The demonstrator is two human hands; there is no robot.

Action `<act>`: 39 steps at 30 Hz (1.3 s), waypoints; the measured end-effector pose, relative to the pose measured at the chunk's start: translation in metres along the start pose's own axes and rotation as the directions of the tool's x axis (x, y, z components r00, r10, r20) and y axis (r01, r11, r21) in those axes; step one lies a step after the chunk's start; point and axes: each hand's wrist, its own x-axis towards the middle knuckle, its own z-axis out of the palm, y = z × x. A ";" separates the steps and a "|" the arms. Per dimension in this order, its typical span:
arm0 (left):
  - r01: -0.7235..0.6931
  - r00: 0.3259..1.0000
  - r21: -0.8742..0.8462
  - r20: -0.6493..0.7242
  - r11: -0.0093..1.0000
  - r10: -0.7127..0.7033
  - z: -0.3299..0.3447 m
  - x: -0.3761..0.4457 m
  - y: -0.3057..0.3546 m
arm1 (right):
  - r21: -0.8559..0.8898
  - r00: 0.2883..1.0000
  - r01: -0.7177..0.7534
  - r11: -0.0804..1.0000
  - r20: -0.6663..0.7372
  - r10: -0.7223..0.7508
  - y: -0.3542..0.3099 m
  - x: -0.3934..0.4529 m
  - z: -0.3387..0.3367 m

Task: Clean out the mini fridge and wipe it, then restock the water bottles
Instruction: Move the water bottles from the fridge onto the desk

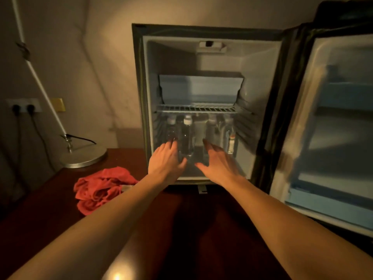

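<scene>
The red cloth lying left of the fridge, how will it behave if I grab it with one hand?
The red cloth lies crumpled in soft folds, so it will probably be floppy and drape from the hand. It looks light for its bulk. Pushed, it would likely bunch up rather than slide across the dark wooden top.

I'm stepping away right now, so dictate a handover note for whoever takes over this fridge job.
Left hand: open, empty, at the leftmost water bottle.
Right hand: open, empty, reaching between the bottles.
Mini fridge: door swung open; four bottles stand under the wire shelf.
Red cloth: crumpled on the dark tabletop, left of the fridge.
Done or left: cannot tell whether the wiping is finished; check, then line up the bottles and close the door.
</scene>
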 end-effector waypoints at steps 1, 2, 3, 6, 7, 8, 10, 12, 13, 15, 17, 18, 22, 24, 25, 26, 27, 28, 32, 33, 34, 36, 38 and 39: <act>0.037 0.999 -0.019 0.014 0.999 -0.037 0.004 0.006 -0.002 | 0.021 1.000 0.004 1.000 0.014 -0.004 -0.003 0.011 0.005; 0.070 0.997 -0.036 0.033 0.997 -0.069 0.009 0.012 -0.004 | 0.044 1.000 0.012 0.999 0.018 -0.013 -0.006 0.021 0.010; 0.097 0.994 -0.052 0.051 0.994 -0.095 0.014 0.018 -0.006 | 0.072 1.000 0.020 0.997 0.011 -0.021 -0.007 0.030 0.016; 0.165 0.986 -0.135 0.063 0.977 -0.157 0.029 0.034 -0.011 | 0.172 1.000 0.001 0.985 0.023 -0.005 -0.010 0.057 0.032; 0.192 0.981 -0.172 0.055 0.966 -0.185 0.033 0.039 -0.012 | 0.232 0.999 -0.021 0.972 0.033 0.013 -0.011 0.066 0.037; 0.220 0.975 -0.202 0.048 0.954 -0.215 0.035 0.044 -0.012 | 0.294 0.999 -0.042 0.955 0.035 0.033 -0.011 0.075 0.043; 0.269 0.963 -0.235 0.045 0.934 -0.266 0.040 0.053 -0.011 | 0.411 0.999 -0.052 0.910 0.010 0.053 -0.010 0.090 0.053; 0.315 0.949 -0.239 0.049 0.919 -0.313 0.042 0.063 -0.010 | 0.481 0.998 -0.033 0.876 -0.033 0.056 -0.009 0.102 0.064; 0.331 0.943 -0.235 0.044 0.914 -0.330 0.043 0.067 -0.009 | 0.505 0.997 -0.017 0.863 -0.061 0.055 -0.008 0.106 0.068; 0.351 0.935 -0.222 0.028 0.910 -0.354 0.045 0.075 -0.008 | 0.543 0.992 0.003 0.840 -0.104 0.064 -0.009 0.113 0.078; 0.377 0.924 -0.212 0.018 0.901 -0.382 0.048 0.080 -0.005 | 0.562 0.987 -0.005 0.827 -0.127 0.093 -0.012 0.118 0.084; 0.392 0.917 -0.202 0.010 0.897 -0.398 0.050 0.083 -0.004 | 0.572 0.984 -0.009 0.820 -0.141 0.109 -0.013 0.120 0.087; 0.438 0.892 -0.169 -0.038 0.883 -0.450 0.055 0.087 0.000 | 0.632 0.977 0.028 0.774 -0.180 0.111 -0.010 0.121 0.091; 0.449 0.885 -0.153 -0.058 0.881 -0.461 0.056 0.088 0.002 | 0.647 0.975 0.067 0.760 -0.205 0.088 -0.005 0.120 0.091; 0.455 0.881 -0.151 -0.065 0.877 -0.469 0.055 0.087 0.004 | 0.655 0.976 0.075 0.752 -0.203 0.079 -0.004 0.120 0.091; 0.463 0.876 -0.159 -0.069 0.872 -0.478 0.053 0.086 0.005 | 0.660 0.978 0.078 0.747 -0.198 0.073 -0.002 0.119 0.090; 0.468 0.871 -0.177 -0.071 0.866 -0.485 0.051 0.084 0.007 | 0.660 0.979 0.078 0.747 -0.192 0.067 -0.001 0.117 0.089; 0.468 0.869 -0.200 -0.074 0.861 -0.489 0.048 0.081 0.008 | 0.658 0.979 0.082 0.748 -0.192 0.062 0.000 0.113 0.088; 0.418 0.884 -0.288 -0.091 0.862 -0.459 0.038 0.060 0.012 | 0.638 0.976 0.105 0.763 -0.212 0.043 0.003 0.093 0.081; 0.407 0.887 -0.305 -0.091 0.861 -0.452 0.034 0.052 0.013 | 0.626 0.980 0.080 0.776 -0.191 0.053 0.003 0.087 0.078; 0.395 0.892 -0.324 -0.090 0.859 -0.444 0.029 0.044 0.014 | 0.612 0.982 0.050 0.790 -0.173 0.071 0.003 0.081 0.074; 0.364 0.905 -0.354 -0.086 0.861 -0.417 0.018 0.027 0.015 | 0.585 0.986 0.032 0.811 -0.151 0.070 -0.001 0.066 0.066; 0.336 0.913 -0.382 -0.093 0.861 -0.398 0.004 0.008 0.014 | 0.553 0.989 0.050 0.832 -0.144 0.036 -0.008 0.047 0.054; 0.326 0.914 -0.390 -0.103 0.861 -0.393 -0.003 -0.002 0.013 | 0.531 0.990 0.055 0.845 -0.139 0.022 -0.013 0.037 0.048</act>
